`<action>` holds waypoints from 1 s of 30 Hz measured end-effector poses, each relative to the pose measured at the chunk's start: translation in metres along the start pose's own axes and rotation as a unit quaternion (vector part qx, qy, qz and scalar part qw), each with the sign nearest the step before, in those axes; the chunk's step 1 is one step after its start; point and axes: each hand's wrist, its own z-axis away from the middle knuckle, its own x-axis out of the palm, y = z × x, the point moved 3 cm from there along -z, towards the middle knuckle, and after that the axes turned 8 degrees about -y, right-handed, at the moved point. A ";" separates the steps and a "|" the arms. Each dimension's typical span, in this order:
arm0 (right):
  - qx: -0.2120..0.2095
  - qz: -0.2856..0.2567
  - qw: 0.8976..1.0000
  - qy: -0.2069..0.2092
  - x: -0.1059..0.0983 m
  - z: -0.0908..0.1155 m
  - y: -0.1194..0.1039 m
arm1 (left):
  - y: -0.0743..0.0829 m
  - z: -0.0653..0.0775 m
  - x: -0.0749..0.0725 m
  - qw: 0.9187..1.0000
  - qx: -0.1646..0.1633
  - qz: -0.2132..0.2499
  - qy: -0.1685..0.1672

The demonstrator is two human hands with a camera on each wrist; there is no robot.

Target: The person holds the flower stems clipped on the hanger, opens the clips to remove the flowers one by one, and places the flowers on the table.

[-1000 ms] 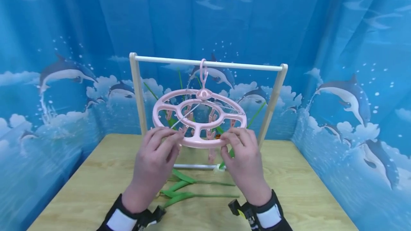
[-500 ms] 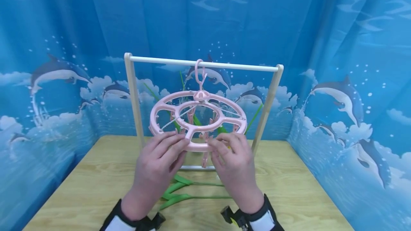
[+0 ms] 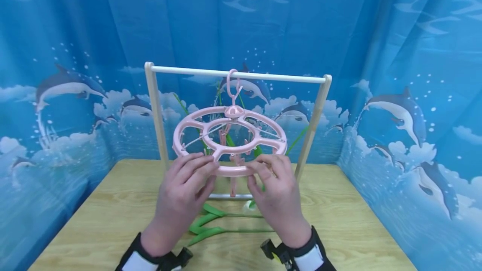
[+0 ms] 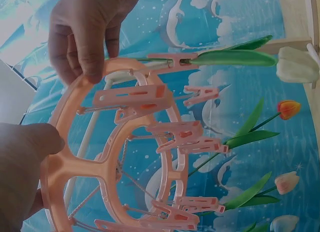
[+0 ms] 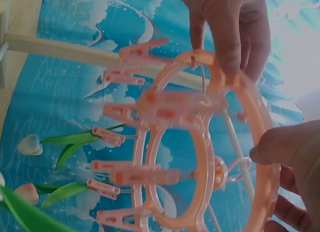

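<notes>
Pink hanger | left hand, right hand: pinching its rim | tulips clipped below (heads down)

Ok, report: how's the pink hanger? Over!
Left grip, right grip: both holding round pink plastic hanger at its near side. Hooked over straight white rail. Possibly in the way: pink plastic clips dangling beneath.
</notes>
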 end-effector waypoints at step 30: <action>-0.025 0.006 0.998 0.056 0.002 0.001 -0.007 | 0.002 0.000 -0.003 0.999 -0.046 0.011 -0.009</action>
